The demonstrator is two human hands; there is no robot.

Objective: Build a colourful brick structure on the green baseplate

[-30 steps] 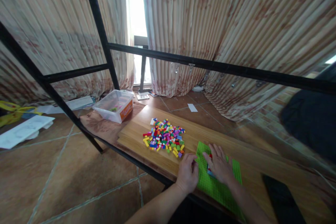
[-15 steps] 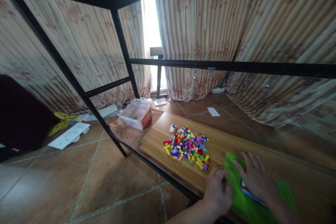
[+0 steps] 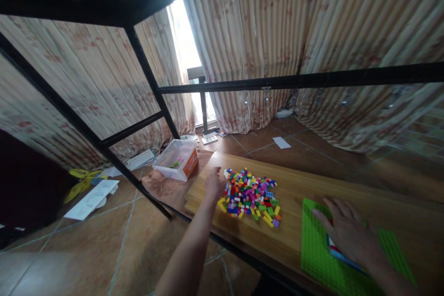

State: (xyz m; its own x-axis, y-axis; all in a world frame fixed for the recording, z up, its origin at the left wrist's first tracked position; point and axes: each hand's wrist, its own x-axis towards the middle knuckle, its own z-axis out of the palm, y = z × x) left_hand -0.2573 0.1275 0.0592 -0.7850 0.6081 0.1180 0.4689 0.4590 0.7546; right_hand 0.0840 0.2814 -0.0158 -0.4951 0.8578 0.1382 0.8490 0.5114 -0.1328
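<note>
My left hand (image 3: 215, 182) reaches to the left edge of a heap of small coloured toy bricks (image 3: 250, 194). Its fingertips are beside a white brick (image 3: 226, 174), with the fingers curled a little and apart; I see nothing between them. On the right, my right hand (image 3: 347, 226) lies spread over a green studded baseplate (image 3: 314, 240). Under that palm, red, white and blue bricks (image 3: 342, 255) show on the baseplate, mostly covered by the hand.
A clear plastic box (image 3: 176, 159) with an orange label and a few pieces inside stands behind the wooden board (image 3: 208, 222). Black metal frame bars (image 3: 294, 81) cross ahead and at left. Papers (image 3: 92, 199) and a yellow item (image 3: 81, 182) lie on the tiled floor.
My left hand has moved from the baseplate's left edge leftward and forward to the brick heap. My right hand stays flat on the baseplate. The camera view has tilted slightly.
</note>
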